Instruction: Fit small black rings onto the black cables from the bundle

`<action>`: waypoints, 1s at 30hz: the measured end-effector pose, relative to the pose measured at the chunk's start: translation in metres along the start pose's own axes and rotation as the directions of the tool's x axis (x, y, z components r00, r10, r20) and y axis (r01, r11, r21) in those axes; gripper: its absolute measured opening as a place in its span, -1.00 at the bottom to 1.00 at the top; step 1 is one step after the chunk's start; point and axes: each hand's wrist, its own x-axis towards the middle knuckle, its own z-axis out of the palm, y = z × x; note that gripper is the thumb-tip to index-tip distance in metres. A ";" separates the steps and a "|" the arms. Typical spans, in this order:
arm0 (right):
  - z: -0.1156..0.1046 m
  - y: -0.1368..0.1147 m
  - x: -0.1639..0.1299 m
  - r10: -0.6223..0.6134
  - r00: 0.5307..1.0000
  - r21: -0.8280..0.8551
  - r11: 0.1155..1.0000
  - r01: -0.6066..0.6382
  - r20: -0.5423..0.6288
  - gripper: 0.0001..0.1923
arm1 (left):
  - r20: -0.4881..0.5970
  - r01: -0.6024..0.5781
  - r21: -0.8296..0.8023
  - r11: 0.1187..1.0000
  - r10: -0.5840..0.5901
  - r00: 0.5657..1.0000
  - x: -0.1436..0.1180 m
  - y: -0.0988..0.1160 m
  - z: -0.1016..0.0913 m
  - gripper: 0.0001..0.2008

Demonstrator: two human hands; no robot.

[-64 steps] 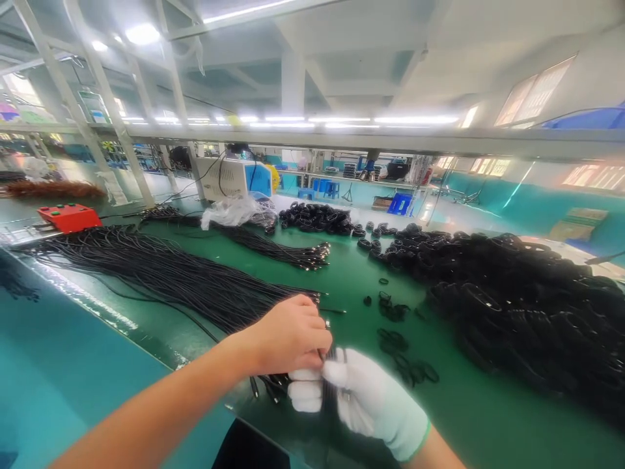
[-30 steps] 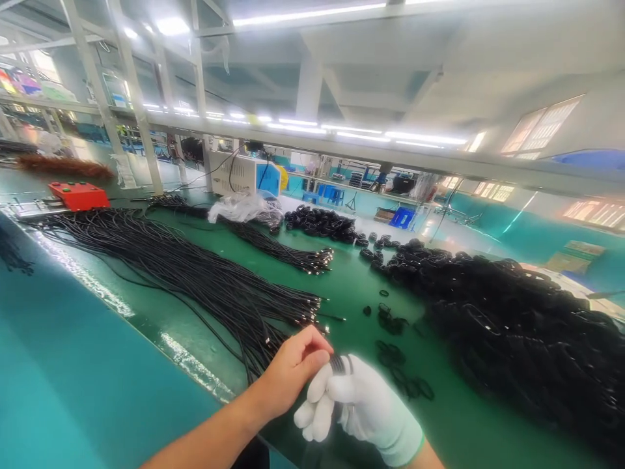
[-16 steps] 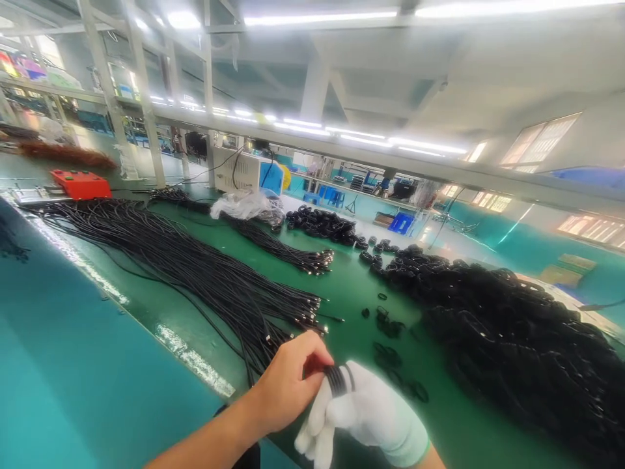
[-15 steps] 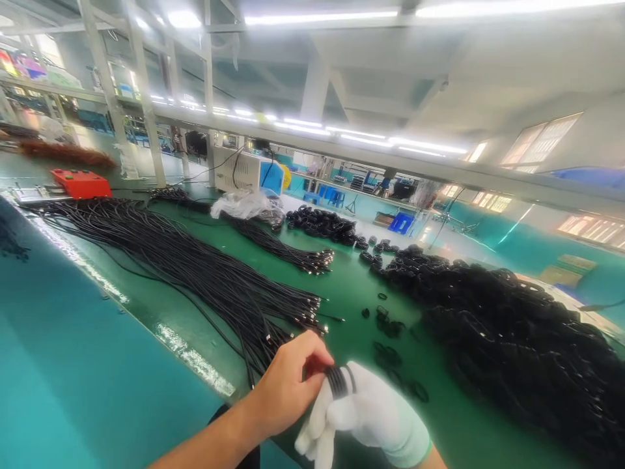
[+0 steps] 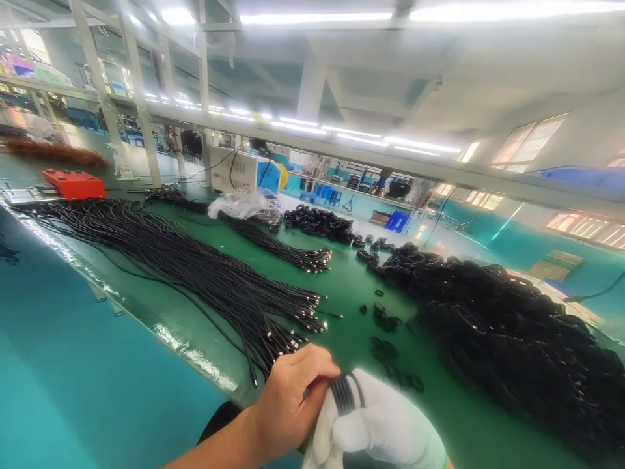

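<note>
Bare left hand, gloved right hand; black loops, seemingly rubbery

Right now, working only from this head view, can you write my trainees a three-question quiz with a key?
1. Which hand wears the white glove?
2. True or false: black bands lie across the gloved fingers.
3. What colour is the box at the far left end of the black cables? A blue, B red, C yellow.

Key: 1. the right hand; 2. true; 3. B.
</note>
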 end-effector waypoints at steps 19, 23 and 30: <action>0.015 -0.025 -0.046 -0.182 0.825 -0.377 0.925 -0.040 -0.535 -0.47 | 0.166 -0.133 -0.013 0.991 0.133 0.977 0.031 0.020 -0.023 -0.75; 0.014 -0.037 -0.045 -0.201 0.821 -0.449 0.890 -0.075 -0.535 -0.38 | 0.235 -0.040 0.001 0.999 0.038 0.971 0.033 0.019 -0.023 -0.74; 0.015 -0.036 0.001 -0.020 0.930 -0.270 0.959 -0.086 -0.368 -0.39 | 0.215 0.102 0.014 0.995 -0.103 0.971 0.040 0.014 -0.019 -0.72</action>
